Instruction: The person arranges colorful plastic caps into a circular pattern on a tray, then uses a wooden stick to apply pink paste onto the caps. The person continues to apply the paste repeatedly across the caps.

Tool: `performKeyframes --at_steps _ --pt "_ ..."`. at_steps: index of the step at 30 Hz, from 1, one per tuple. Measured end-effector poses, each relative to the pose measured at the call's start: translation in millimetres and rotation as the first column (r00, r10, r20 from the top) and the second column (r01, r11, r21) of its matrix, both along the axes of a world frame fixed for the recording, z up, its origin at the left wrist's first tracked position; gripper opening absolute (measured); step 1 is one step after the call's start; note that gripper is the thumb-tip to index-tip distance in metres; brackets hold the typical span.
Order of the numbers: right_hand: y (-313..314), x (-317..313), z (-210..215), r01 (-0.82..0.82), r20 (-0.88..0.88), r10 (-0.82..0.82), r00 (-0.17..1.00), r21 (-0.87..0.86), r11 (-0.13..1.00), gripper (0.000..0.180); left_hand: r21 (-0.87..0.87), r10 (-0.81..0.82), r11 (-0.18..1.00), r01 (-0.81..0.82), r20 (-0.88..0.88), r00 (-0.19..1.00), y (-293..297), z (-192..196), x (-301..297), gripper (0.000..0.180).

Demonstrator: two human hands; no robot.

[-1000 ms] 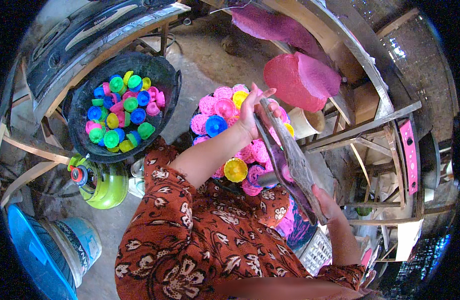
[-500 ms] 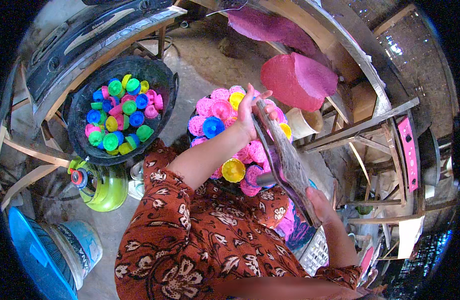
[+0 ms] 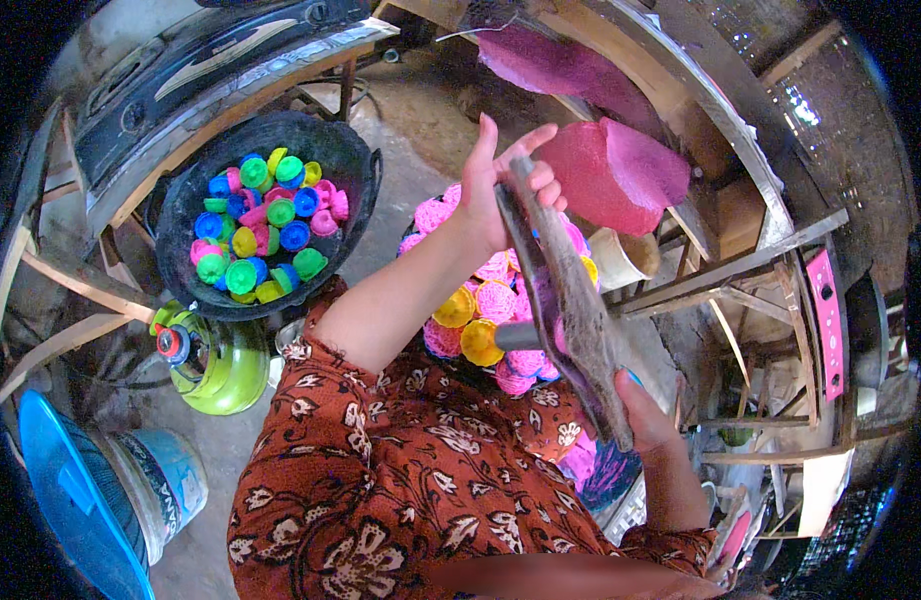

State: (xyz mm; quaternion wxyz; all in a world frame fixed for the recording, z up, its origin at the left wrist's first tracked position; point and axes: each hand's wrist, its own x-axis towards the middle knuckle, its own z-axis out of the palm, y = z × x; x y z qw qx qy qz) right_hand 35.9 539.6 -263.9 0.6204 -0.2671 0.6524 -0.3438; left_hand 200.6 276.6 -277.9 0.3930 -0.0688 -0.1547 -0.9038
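Observation:
A worn wooden hand press (image 3: 570, 285), with a short grey tube (image 3: 515, 337) sticking out of its side, slants across in front of me. My left hand (image 3: 495, 190) grips its upper end, three fingers curled round the wood, thumb and index finger sticking out. At its lower end my right hand (image 3: 644, 408) holds on, its fingers mostly hidden behind the wood. Beneath the press is a heap of pink stringy dough (image 3: 496, 298) in small cups, among them a yellow cup (image 3: 480, 342). The press hides part of this heap.
To the left, a black basin (image 3: 165, 220) holds many small coloured cups (image 3: 280, 212). Below it stand a green gas cylinder (image 3: 225, 370) and a white-blue bucket (image 3: 170, 490) beside a blue lid (image 3: 75, 500). A gas stove (image 3: 210, 70) and wooden frames (image 3: 730, 260) surround me.
The view has shifted slightly, so the basin and stove sit further right. Both hands keep hold of the press, which now stands a little steeper; my left thumb and index finger are spread wider.

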Motion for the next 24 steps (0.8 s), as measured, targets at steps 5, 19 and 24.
performKeyframes --at_steps 5,19,24 --pt "-6 3 -15 -0.227 -0.141 0.232 0.963 0.048 0.973 0.054 0.079 0.058 0.995 -0.067 0.114 0.992 7 -34 24 0.07" --pt "-29 20 -25 -0.215 -0.39 0.15 0.909 -0.128 0.968 0.044 0.183 0.104 0.976 -0.114 0.068 0.992 -14 -43 33 0.062" --pt "-25 9 -22 -0.275 -0.542 0.189 0.819 -0.081 0.958 0.048 0.22 0.093 0.967 -0.128 0.16 0.983 -13 -48 18 0.061"
